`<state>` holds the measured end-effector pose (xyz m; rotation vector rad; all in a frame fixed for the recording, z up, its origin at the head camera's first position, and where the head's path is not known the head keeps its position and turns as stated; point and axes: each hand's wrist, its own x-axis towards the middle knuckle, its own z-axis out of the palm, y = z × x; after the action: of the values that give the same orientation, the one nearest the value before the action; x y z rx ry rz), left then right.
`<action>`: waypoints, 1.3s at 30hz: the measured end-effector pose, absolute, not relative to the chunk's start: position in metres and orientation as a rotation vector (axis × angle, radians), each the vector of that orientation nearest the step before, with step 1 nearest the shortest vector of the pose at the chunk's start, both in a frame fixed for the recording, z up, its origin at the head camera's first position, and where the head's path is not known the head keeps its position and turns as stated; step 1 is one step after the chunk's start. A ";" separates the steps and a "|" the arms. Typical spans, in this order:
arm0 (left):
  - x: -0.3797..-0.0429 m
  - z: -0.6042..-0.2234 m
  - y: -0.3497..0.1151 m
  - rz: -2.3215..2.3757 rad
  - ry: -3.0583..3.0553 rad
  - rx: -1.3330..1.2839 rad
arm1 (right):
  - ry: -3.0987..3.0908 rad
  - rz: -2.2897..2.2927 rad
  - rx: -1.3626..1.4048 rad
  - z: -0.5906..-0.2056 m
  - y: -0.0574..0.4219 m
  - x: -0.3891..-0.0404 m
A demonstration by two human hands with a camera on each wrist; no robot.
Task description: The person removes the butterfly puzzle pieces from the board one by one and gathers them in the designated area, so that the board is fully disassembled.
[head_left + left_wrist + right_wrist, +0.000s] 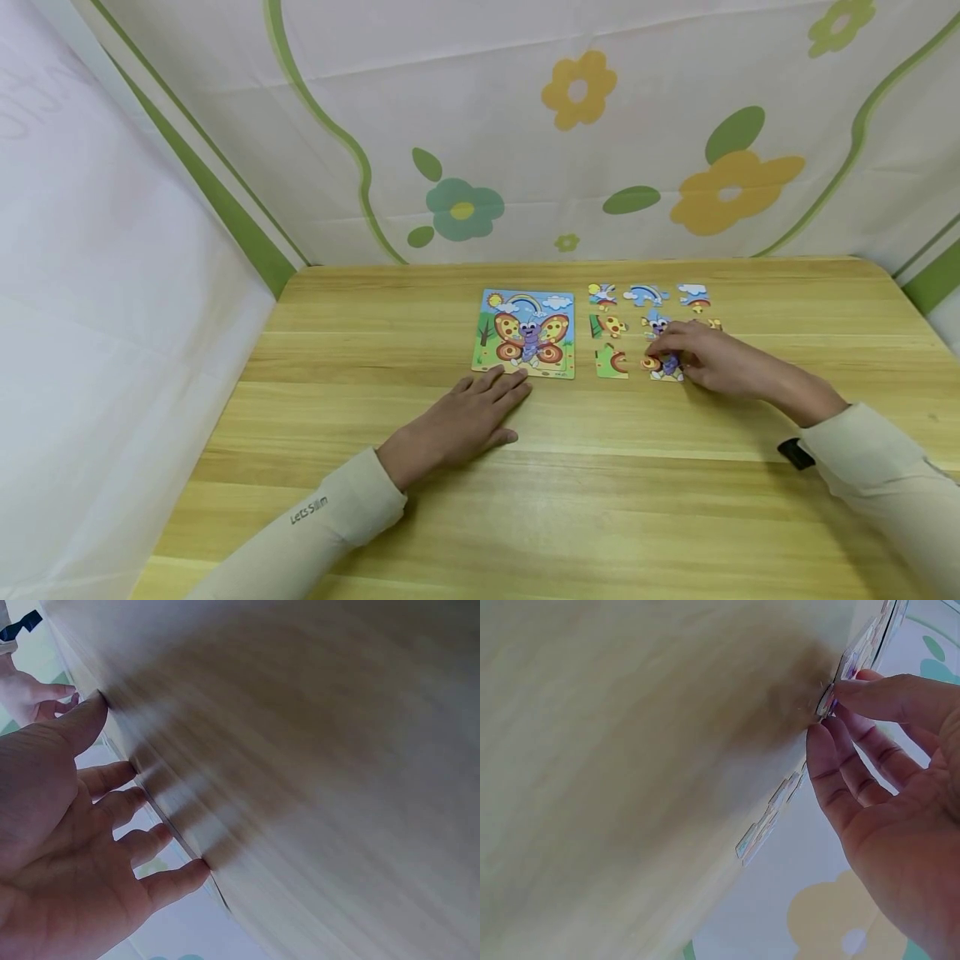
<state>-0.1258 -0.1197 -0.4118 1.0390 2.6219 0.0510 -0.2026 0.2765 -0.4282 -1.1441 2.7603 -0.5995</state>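
Observation:
My left hand (468, 417) lies with fingers spread, its fingertips at the lower edge of a square butterfly picture board (483, 333). The left wrist view shows that hand's fingers (176, 885) fairly straight, tips down at the tabletop. Over at the right, my right hand (716, 362) pinches a puzzle piece (667, 367) showing the butterfly's purple lower body and feet. In the right wrist view, the thumb of the right hand (900, 765) presses against the piece's edge. Just above it is another piece (656, 322), with the butterfly's face. The hand partly covers pieces at the right.
Further loose pieces lie in rows right of the board: a rainbow piece (645, 295), a cloud piece (693, 293), a sun piece (602, 293), a wing piece (608, 326) and a green corner piece (612, 362). A flower-printed curtain (525, 150) hangs behind the wooden table (555, 508).

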 end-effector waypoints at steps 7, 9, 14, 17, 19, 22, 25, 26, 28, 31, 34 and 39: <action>-0.126 -0.412 -0.119 0.042 2.624 1.040 | 2.745 -0.596 -1.109 -0.427 0.277 -0.201; -0.126 -0.413 -0.119 0.048 2.625 1.042 | 2.747 -0.595 -1.110 -0.427 0.277 -0.201; -0.126 -0.413 -0.120 0.060 2.628 1.047 | 2.758 -0.593 -1.115 -0.428 0.279 -0.201; -0.127 -0.413 -0.120 0.054 2.629 1.047 | 2.762 -0.591 -1.121 -0.428 0.279 -0.201; -0.127 -0.413 -0.120 0.054 2.628 1.046 | 2.763 -0.590 -1.126 -0.428 0.279 -0.201; -0.127 -0.413 -0.120 0.056 2.628 1.046 | 2.764 -0.592 -1.127 -0.428 0.280 -0.201; -0.126 -0.413 -0.120 0.057 2.628 1.048 | 2.761 -0.591 -1.124 -0.429 0.280 -0.201; -0.126 -0.413 -0.120 0.057 2.627 1.048 | 2.758 -0.592 -1.120 -0.429 0.280 -0.201; -0.126 -0.413 -0.120 0.055 2.625 1.047 | 2.755 -0.595 -1.116 -0.429 0.279 -0.201; -0.126 -0.413 -0.120 0.054 2.623 1.043 | 2.759 -0.596 -1.116 -0.428 0.278 -0.202; -0.126 -0.413 -0.120 0.052 2.623 1.040 | 2.767 -0.604 -1.112 -0.427 0.275 -0.203; -0.125 -0.413 -0.120 0.064 2.625 1.042 | 2.755 -0.624 -1.084 -0.419 0.264 -0.205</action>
<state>-0.1254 -0.1203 -0.4133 1.0416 2.6250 0.0635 -0.2049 0.2643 -0.4193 -1.0840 2.7553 -0.6239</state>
